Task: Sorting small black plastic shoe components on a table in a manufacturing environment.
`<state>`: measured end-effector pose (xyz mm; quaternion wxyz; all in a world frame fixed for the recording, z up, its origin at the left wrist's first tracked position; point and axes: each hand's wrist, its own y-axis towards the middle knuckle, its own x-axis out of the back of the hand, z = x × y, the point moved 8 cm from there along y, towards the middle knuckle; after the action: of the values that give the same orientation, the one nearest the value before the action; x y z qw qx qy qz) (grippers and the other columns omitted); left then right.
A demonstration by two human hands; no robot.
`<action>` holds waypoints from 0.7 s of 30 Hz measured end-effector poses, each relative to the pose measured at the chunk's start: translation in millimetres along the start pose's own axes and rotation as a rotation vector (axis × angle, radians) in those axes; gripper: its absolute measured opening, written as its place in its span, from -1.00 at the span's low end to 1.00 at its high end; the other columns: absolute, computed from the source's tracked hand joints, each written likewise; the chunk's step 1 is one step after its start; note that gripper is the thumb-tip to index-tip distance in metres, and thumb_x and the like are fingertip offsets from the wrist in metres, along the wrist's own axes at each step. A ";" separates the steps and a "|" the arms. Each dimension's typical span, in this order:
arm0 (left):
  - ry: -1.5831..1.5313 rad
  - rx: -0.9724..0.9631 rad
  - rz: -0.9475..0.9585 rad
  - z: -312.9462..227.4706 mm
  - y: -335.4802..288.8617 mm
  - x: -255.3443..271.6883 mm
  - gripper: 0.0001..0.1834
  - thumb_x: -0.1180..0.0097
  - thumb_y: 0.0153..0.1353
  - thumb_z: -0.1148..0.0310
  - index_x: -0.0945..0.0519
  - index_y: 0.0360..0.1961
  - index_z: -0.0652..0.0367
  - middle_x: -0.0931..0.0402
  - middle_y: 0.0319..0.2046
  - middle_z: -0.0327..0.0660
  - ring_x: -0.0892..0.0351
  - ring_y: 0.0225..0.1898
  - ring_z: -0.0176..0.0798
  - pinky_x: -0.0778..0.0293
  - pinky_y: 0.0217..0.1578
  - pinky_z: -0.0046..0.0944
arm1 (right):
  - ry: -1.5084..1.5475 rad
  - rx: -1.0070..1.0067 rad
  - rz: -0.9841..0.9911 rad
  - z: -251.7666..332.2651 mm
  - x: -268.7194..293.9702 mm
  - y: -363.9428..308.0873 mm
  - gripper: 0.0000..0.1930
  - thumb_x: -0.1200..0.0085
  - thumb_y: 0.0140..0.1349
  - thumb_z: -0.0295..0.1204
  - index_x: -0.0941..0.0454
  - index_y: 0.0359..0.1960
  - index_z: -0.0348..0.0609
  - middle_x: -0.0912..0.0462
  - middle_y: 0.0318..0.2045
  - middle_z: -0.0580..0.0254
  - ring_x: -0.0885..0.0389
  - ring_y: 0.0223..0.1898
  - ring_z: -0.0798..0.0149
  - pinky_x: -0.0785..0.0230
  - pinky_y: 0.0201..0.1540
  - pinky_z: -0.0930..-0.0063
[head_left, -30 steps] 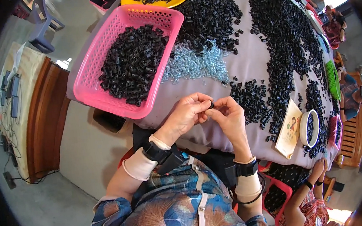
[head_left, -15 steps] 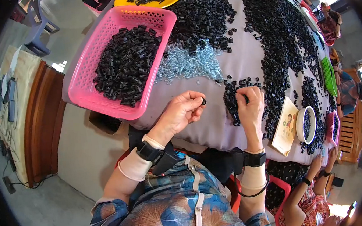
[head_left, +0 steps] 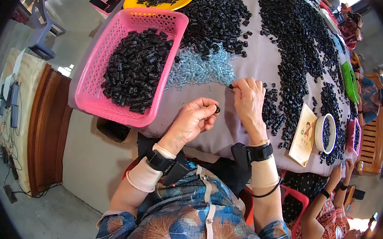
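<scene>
My left hand [head_left: 195, 119] is closed, pinching a small black plastic piece [head_left: 217, 110] between thumb and fingertips above the near part of the table. To its right, my right hand [head_left: 249, 103] is closed with a small dark piece [head_left: 231, 86] at its fingertips. Those fingertips are at the lower right edge of a heap of tiny shiny pale-blue pieces [head_left: 201, 69], whose exact kind is too small to tell. Loose black plastic pieces [head_left: 273, 113] lie just right of my right hand, which partly hides them.
A pink basket [head_left: 86, 98] full of black pieces stands at the left table edge, with a yellow plate [head_left: 187, 3] behind it. More black heaps [head_left: 293, 44] cover the cloth. A picture board [head_left: 298, 149] and a white bowl [head_left: 334, 142] stand right. Another person's arms [head_left: 327, 187] are at lower right.
My right hand has moved left and away from me, from the small black pile to the edge of the pale-blue heap. My left hand has hardly moved, still pinching its black piece.
</scene>
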<state>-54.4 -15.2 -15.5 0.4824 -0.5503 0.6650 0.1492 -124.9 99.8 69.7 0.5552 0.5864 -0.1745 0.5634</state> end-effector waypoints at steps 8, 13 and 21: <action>0.007 -0.007 0.011 -1.0 0.0 -1.3 -0.87 -0.04 0.22 0.40 -0.48 -0.23 0.19 -0.50 -0.43 -0.25 -0.43 -0.53 -0.46 -0.34 -0.52 -0.47 | -0.013 0.072 0.067 11.2 -5.2 6.6 -0.91 -0.10 -0.04 -0.47 -0.49 -0.45 -0.08 -0.47 -0.43 0.25 -0.39 -0.31 0.11 -0.16 -0.25 0.23; 0.011 -0.005 0.004 1.0 1.9 0.3 -0.86 -0.03 0.23 0.42 -0.49 -0.20 0.18 -0.49 -0.44 -0.24 -0.42 -0.52 -0.46 -0.30 -0.56 -0.47 | -0.014 0.047 0.044 12.8 -7.4 9.1 -0.92 -0.09 -0.03 -0.46 -0.46 -0.48 -0.09 -0.47 -0.47 0.25 -0.39 -0.33 0.10 -0.16 -0.27 0.23; 0.018 -0.017 0.004 0.7 0.5 -0.7 -0.87 -0.04 0.22 0.42 -0.48 -0.21 0.18 -0.49 -0.44 -0.25 -0.42 -0.52 -0.46 -0.30 -0.56 -0.47 | 0.054 0.083 -0.015 15.5 -1.0 6.7 -0.93 -0.04 0.02 -0.52 -0.47 -0.42 -0.12 -0.48 -0.43 0.18 -0.40 -0.33 0.10 -0.17 -0.26 0.24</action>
<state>-54.6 -14.2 -15.4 0.4714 -0.5545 0.6690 0.1508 -123.5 84.0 75.8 0.5389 0.5949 -0.1315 0.5817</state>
